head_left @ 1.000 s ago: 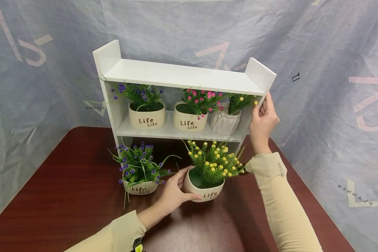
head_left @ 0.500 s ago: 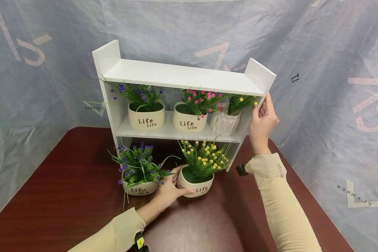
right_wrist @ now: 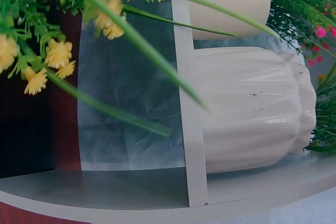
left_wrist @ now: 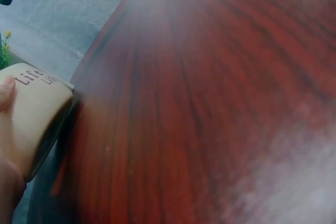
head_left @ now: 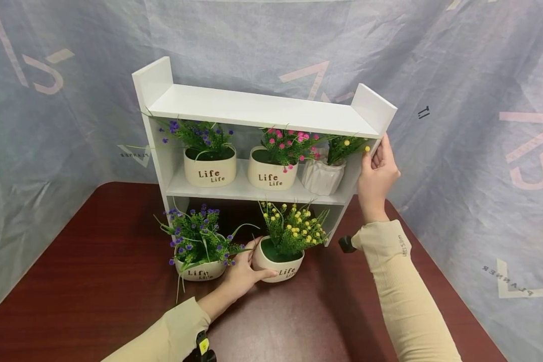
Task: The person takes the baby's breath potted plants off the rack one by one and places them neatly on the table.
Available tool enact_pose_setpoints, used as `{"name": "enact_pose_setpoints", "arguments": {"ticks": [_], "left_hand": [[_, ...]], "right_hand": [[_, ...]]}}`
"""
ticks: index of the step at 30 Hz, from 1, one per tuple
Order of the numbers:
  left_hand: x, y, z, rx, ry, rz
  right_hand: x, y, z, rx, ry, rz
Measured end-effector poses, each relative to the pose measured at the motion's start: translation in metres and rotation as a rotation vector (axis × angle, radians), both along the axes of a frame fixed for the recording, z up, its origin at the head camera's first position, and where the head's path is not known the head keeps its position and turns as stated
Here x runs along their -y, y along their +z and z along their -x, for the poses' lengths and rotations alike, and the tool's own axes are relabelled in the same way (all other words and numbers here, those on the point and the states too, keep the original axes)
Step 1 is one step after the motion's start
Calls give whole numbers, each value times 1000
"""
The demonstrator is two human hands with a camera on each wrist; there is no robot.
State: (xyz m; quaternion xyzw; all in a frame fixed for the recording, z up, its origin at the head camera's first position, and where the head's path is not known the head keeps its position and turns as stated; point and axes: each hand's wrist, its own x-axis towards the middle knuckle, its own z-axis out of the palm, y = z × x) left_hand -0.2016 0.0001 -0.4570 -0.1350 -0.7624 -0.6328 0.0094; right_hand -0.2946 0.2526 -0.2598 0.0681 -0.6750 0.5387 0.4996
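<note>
My left hand (head_left: 242, 275) holds a cream "Life" flowerpot (head_left: 278, 267) with yellow artificial flowers, thumb across its front and fingers around its left side. The pot is in front of the lower compartment of a white shelf (head_left: 253, 108). In the left wrist view the pot (left_wrist: 39, 100) shows at the left edge with the thumb on it. My right hand (head_left: 377, 173) grips the front edge of the shelf's right side panel, just under the top board. Left of my left hand, a cream pot with purple flowers (head_left: 203, 271) stands at the shelf's lower left.
On the middle board stand a purple-flowered pot (head_left: 210, 168), a pink-flowered pot (head_left: 272, 171) and a ribbed white pot (head_left: 324, 177). The right wrist view shows the ribbed pot (right_wrist: 252, 108) close up. Beneath is a dark red wooden table (head_left: 95, 261); grey cloth (head_left: 253, 40) hangs behind.
My left hand has carried the yellow-flowered pot left and slightly back, closer to the purple-flowered one; it has barely shifted in the last half second. My right hand has stayed on the shelf.
</note>
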Motion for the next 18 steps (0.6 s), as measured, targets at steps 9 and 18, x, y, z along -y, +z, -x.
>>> {"name": "enact_pose_setpoints", "arguments": {"ticks": [9, 18], "left_hand": [[3, 4, 2, -50, -11, 51], [6, 4, 3, -73, -1, 80]], "right_hand": [[10, 8, -13, 48, -55, -23], [16, 12, -21, 46, -44, -26]]}}
